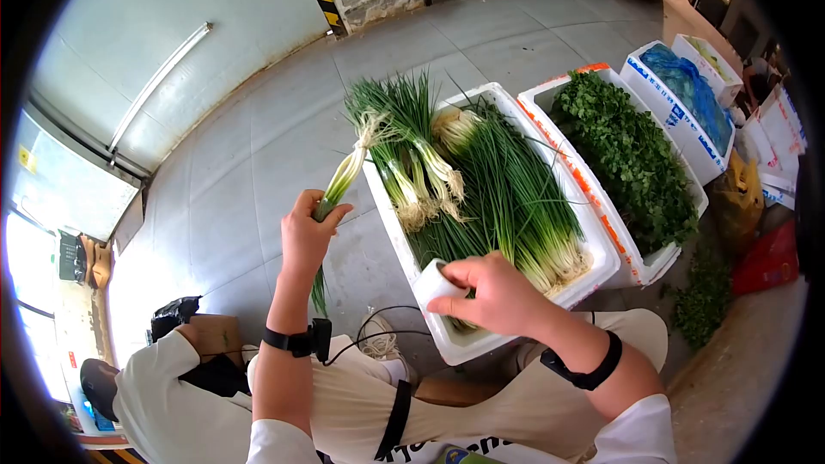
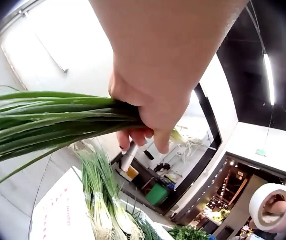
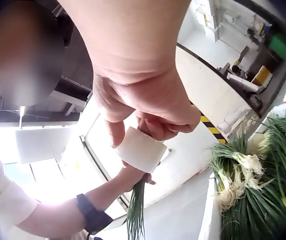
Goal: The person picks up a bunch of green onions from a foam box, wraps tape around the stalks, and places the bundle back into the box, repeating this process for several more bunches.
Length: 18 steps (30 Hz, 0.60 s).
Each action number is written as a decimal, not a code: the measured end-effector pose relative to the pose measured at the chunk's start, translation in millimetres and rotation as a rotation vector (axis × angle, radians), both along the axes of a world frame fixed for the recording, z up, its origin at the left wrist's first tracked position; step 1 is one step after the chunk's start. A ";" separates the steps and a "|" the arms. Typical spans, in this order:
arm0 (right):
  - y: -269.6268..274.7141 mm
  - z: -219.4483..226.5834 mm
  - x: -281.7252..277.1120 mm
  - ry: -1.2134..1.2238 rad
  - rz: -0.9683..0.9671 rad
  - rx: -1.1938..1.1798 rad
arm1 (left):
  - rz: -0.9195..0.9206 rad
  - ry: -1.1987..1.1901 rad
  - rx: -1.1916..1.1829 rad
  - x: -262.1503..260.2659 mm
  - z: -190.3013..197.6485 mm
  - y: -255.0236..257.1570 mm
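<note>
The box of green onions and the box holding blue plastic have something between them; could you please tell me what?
A white box full of leafy greens stands between them, as the head view shows.

Long green spring onions [image 1: 537, 206]: in white rectangular foam box [image 1: 468, 348], root-ended bundles [image 1: 421, 174] at far-left corner
Leafy green herbs [image 1: 627, 155]: in orange-marked white foam box [image 1: 593, 193], beside first box's right edge
</note>
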State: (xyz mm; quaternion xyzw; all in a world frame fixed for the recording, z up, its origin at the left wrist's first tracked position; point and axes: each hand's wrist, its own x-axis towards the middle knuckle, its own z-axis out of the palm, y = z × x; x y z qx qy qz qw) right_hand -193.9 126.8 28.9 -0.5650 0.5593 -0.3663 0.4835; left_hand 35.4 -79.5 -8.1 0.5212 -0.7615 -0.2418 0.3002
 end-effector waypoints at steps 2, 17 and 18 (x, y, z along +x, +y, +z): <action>2.6 -15.7 5.4 0.116 0.060 -0.086 | -0.017 -0.044 0.007 -0.5 5.7 -3.1; 6.2 -23.8 22.9 0.307 0.185 -0.139 | -0.508 -0.578 -0.735 -39.5 69.4 -92.2; 5.6 -24.4 23.1 0.315 0.199 -0.139 | -0.492 -0.574 -0.732 -48.6 67.6 -100.0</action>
